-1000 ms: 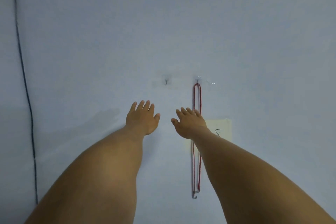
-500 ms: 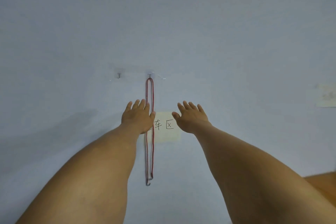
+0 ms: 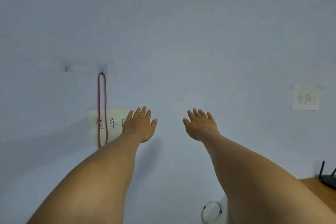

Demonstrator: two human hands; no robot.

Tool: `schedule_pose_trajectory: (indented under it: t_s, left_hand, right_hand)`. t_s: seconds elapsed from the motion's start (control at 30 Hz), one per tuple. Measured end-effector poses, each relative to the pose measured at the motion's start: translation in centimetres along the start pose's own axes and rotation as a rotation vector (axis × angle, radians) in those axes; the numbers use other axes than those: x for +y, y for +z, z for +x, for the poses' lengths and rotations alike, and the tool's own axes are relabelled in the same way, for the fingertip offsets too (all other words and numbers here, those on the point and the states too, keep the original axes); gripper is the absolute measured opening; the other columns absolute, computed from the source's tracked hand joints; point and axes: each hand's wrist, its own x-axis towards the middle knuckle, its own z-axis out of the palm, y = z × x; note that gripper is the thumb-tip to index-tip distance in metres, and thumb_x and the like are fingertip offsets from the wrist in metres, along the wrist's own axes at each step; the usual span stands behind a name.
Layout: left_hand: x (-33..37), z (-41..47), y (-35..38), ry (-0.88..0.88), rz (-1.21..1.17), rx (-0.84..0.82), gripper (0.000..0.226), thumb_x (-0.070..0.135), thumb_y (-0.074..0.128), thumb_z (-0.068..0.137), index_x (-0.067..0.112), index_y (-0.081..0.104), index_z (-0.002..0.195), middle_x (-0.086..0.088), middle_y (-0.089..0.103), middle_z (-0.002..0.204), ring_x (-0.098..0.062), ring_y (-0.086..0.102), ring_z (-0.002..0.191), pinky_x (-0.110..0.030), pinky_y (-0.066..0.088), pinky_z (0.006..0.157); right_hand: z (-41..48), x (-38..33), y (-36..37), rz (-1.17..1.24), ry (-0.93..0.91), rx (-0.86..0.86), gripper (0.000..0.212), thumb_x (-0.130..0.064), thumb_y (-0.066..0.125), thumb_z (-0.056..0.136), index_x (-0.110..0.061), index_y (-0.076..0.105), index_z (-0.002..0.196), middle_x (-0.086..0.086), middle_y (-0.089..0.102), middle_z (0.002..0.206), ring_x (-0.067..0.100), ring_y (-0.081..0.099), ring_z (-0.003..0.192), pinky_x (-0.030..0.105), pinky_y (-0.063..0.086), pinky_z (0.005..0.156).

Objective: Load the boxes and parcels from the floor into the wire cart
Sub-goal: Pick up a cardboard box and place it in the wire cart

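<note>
Two bare arms reach forward from the bottom of the frame. The left hand [image 3: 140, 125] and right hand [image 3: 201, 125] sit side by side at centre, apart, backs to the camera, fingers straight and slightly spread. Neither holds anything.

The boxes and parcels are out of view, and so is the wire cart; the floor does not show either. Their look cannot be told. Judging from the task alone, cartons likely want two hands under opposite bottom edges, soft parcels a grip round the body.

Behind the left hand, a pale yellow note [image 3: 109, 123] with handwriting sticks to a blue-grey wall [image 3: 181, 32]. A red cord loop [image 3: 102, 107] hangs over it from a small hook [image 3: 102, 68]; a second hook [image 3: 66, 68] to its left is bare. Another note [image 3: 305, 97] is at right. Lower right: a wooden surface [image 3: 316, 187] with a black router [image 3: 329, 181]. A coiled white cable [image 3: 211, 211] shows at bottom.
</note>
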Motion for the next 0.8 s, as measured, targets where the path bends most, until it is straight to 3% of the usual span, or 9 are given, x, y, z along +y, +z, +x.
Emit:
schedule_pose_trajectory:
  t_s: [0.33,0.53,0.8]
  left_hand:
    - [4.3,1.9,9.7,-0.082,-0.058,-0.121,0.067,0.05,0.011,0.109,0.013,0.01,0.165,-0.001,0.003,0.173,-0.022,0.002,0.16,-0.046,0.0,0.129]
    - [5.3,-2.2,25.2,-0.131,-0.138,-0.361,0.068,0.049,0.013,0.109,0.01,0.016,0.164,-0.006,0.01,0.173,-0.026,0.01,0.158,-0.046,0.007,0.128]
    - [6.4,-11.6,46.0,-0.287,-0.197,-0.676,0.063,0.046,0.016,0.111,0.008,0.026,0.16,-0.011,0.029,0.165,-0.03,0.03,0.15,-0.042,0.023,0.121]
  right_hand:
    - [1.5,5.7,9.8,0.126,-0.014,-0.128,0.063,-0.049,0.013,0.11,-0.02,0.011,0.166,0.0,0.006,0.174,0.02,0.002,0.161,0.044,0.0,0.13]
    - [-1.1,9.1,22.8,0.162,0.067,-0.295,0.065,-0.05,0.019,0.109,-0.012,0.025,0.163,0.006,0.023,0.171,0.026,0.02,0.157,0.044,0.012,0.128]
    - [-7.7,14.1,45.6,0.236,0.138,-0.636,0.069,-0.057,0.025,0.108,-0.009,0.036,0.155,0.013,0.043,0.158,0.037,0.045,0.14,0.049,0.039,0.111]
